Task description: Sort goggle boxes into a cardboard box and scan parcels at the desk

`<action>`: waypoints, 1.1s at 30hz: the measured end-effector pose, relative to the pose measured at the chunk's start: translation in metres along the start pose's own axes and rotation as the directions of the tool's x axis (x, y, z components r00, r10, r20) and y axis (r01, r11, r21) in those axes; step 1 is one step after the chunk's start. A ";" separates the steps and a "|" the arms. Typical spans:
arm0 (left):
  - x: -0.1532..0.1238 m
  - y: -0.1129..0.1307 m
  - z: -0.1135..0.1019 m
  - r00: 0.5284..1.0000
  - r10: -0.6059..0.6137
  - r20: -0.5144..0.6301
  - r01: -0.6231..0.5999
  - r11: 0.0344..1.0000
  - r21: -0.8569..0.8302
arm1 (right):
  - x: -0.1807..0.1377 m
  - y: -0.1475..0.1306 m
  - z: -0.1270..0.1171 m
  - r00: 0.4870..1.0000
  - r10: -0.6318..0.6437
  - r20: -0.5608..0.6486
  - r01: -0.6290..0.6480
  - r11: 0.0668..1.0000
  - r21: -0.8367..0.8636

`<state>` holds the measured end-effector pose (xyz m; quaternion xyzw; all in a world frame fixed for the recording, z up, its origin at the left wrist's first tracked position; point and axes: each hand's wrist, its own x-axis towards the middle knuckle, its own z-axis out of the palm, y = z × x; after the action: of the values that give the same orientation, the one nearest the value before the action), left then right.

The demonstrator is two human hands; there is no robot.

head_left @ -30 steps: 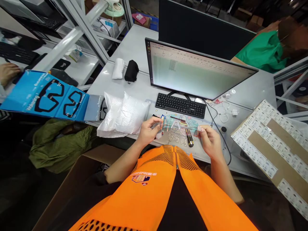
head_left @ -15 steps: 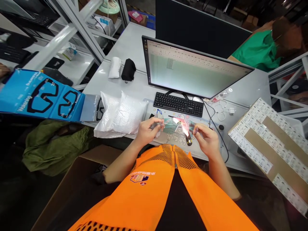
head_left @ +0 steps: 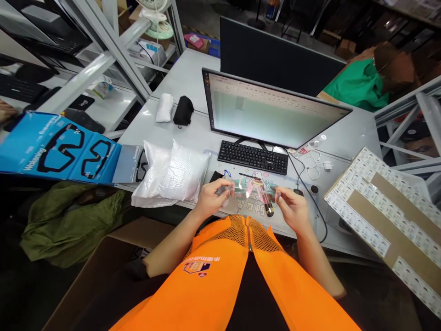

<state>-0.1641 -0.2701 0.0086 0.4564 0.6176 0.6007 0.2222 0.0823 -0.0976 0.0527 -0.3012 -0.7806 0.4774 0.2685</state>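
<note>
On the white table [head_left: 196, 69], a wide black-framed monitor [head_left: 268, 120] stood lit behind a long black keyboard [head_left: 253, 157]. A white rolled bundle [head_left: 164, 108] lay just beside a black fabric pouch [head_left: 183, 111]. Nearer the front edge were puffy white bubble-wrap packets [head_left: 184, 170], with a blue printed cardboard box [head_left: 57, 145] left of them. Brown cardboard bearing rows of white labels [head_left: 367, 207] occupied the right.

Hands [head_left: 210, 198] pinching transparent strip [head_left: 250, 190] by its ends, black keyboard [head_left: 253, 157] beyond, white bags [head_left: 186, 171] at left
</note>
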 end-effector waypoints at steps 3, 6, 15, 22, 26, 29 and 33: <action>0.000 -0.004 0.002 0.994 -0.084 0.071 0.081 0.995 0.053 | -0.001 0.008 -0.003 0.996 0.084 -0.014 -0.082 0.993 0.087; 0.004 -0.009 0.003 0.984 -0.135 0.119 0.120 0.985 0.125 | -0.001 0.018 -0.011 0.987 0.154 -0.051 -0.145 0.978 0.153; -0.004 -0.051 0.032 0.914 -0.208 0.348 0.148 0.970 0.191 | -0.012 0.042 -0.036 0.929 0.312 -0.199 -0.261 0.934 0.244; 0.013 -0.040 0.082 0.825 0.060 0.562 -0.147 0.983 0.111 | -0.032 0.056 -0.051 0.893 0.378 -0.243 -0.295 0.901 0.318; 0.016 -0.048 0.087 0.772 0.073 0.631 -0.191 0.974 0.121 | -0.046 0.070 -0.057 0.868 0.401 -0.292 -0.291 0.889 0.354; 0.006 -0.077 0.074 0.739 -0.132 0.661 -0.128 0.935 0.330 | -0.054 0.084 -0.059 0.837 0.442 -0.323 -0.318 0.873 0.369; -0.011 -0.111 0.051 0.665 -0.457 0.591 -0.025 0.777 0.629 | -0.058 0.106 -0.055 0.805 0.492 -0.332 -0.372 0.854 0.362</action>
<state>-0.1496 -0.2363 -0.1089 0.6166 0.6869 0.1187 0.3659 0.1833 -0.0687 -0.0291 -0.5253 -0.5401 0.5568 0.3498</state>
